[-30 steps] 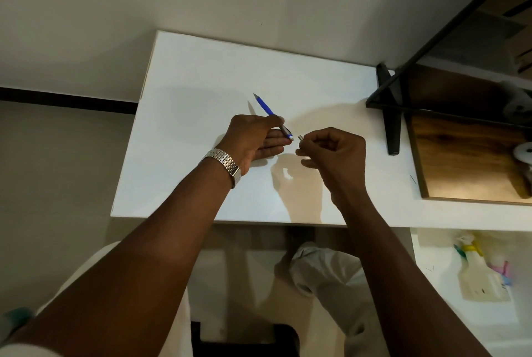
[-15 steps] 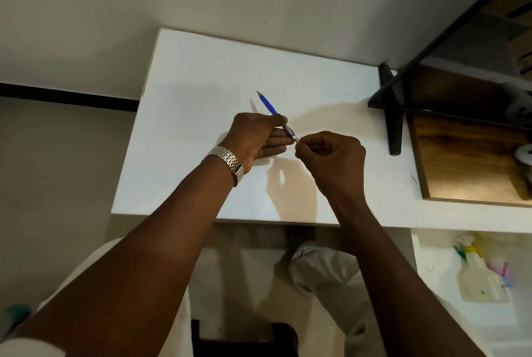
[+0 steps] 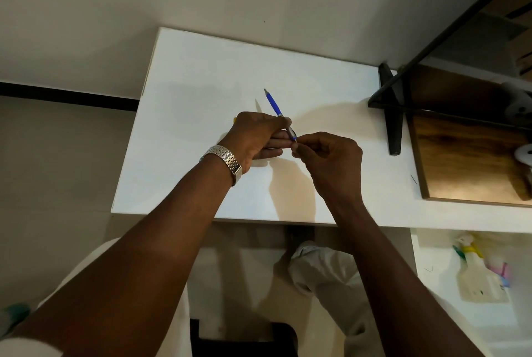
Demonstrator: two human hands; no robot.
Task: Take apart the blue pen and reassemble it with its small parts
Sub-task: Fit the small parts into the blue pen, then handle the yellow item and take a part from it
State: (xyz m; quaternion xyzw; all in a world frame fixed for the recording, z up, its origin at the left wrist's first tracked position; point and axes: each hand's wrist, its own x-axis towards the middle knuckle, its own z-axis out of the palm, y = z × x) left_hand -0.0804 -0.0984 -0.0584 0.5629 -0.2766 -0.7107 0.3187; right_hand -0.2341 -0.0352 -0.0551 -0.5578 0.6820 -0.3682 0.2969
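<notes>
My left hand (image 3: 256, 135) grips the blue pen (image 3: 273, 105) around its middle, above the white table (image 3: 201, 74). The pen's tip points up and away from me; its blue grip section sticks out past my fingers. The rear end, clear and silvery, points toward my right hand (image 3: 325, 158). My right thumb and forefinger pinch at that rear end. Whatever small part they hold is hidden by the fingers. A metal watch sits on my left wrist.
A black shelf frame (image 3: 391, 115) stands on the table at the right, with a wooden board (image 3: 466, 161) behind it. A spray bottle (image 3: 478, 273) lies on the floor at lower right. A small yellow bit (image 3: 235, 119) peeks out left of my left hand.
My right hand has moved left and closed the gap to the pen's rear end. One second ago it held a small part apart from the pen; now its fingertips touch the pen.
</notes>
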